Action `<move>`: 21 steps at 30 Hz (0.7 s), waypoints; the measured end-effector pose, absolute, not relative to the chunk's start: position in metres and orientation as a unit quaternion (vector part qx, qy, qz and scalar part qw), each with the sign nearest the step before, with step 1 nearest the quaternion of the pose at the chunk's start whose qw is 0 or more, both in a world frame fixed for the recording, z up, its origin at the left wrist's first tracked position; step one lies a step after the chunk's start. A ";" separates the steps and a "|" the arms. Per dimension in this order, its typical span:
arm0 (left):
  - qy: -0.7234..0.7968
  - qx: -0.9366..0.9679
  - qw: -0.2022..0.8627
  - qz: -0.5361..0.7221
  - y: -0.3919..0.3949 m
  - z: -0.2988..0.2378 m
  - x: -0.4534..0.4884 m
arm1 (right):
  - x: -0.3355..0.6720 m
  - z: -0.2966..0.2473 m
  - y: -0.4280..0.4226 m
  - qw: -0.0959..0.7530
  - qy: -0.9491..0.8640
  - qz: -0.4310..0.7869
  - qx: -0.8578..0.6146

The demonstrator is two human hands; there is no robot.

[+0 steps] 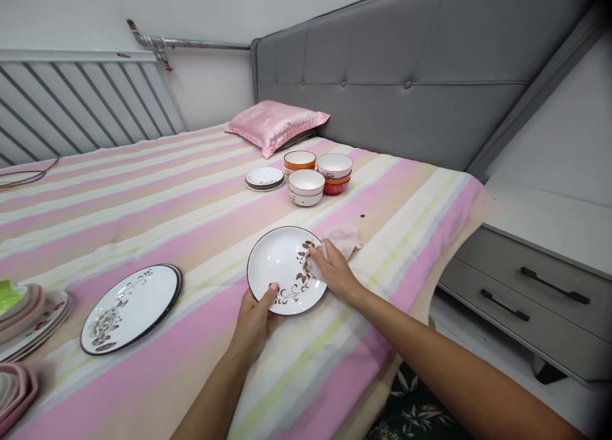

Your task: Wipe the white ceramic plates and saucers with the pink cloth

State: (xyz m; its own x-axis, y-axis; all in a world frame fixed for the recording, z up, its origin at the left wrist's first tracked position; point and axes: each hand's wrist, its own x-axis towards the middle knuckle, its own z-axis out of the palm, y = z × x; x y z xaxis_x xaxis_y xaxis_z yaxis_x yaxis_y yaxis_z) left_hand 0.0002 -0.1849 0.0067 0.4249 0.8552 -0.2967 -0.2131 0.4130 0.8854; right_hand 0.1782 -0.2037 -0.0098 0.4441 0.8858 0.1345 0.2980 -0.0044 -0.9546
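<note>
A round white plate (277,261) with a dark rim and brown flower pattern is held up over the striped bed. My left hand (253,319) grips its lower left edge, thumb on top and fingers underneath. At the plate's right edge, my right hand (335,271) pinches a pale pink cloth (347,238) against the rim, the thumb lying over the floral print. Part of the cloth is hidden behind that hand. Left of the hands lies a stack of oval white plates (138,306) with dark rims and a grey flower design.
Several stacked bowls (306,183) and small plates (264,177) stand beyond the hands, near a pink pillow (277,124). More dishes (36,319) crowd the left edge. A grey headboard (382,102) bounds the bed; a drawer cabinet (530,280) stands at right.
</note>
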 end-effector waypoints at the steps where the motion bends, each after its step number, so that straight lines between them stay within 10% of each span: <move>1: 0.406 0.402 0.742 0.350 -0.185 0.007 0.000 | 0.179 -0.009 -0.203 0.545 -0.448 0.270 -0.655; 13: 0.401 0.370 0.706 0.451 -0.176 0.000 -0.001 | 0.167 0.008 -0.208 0.648 -0.267 0.541 -0.465; 21: 0.391 0.357 0.700 0.479 -0.172 -0.003 -0.002 | 0.161 0.001 -0.208 0.625 -0.374 0.438 -0.527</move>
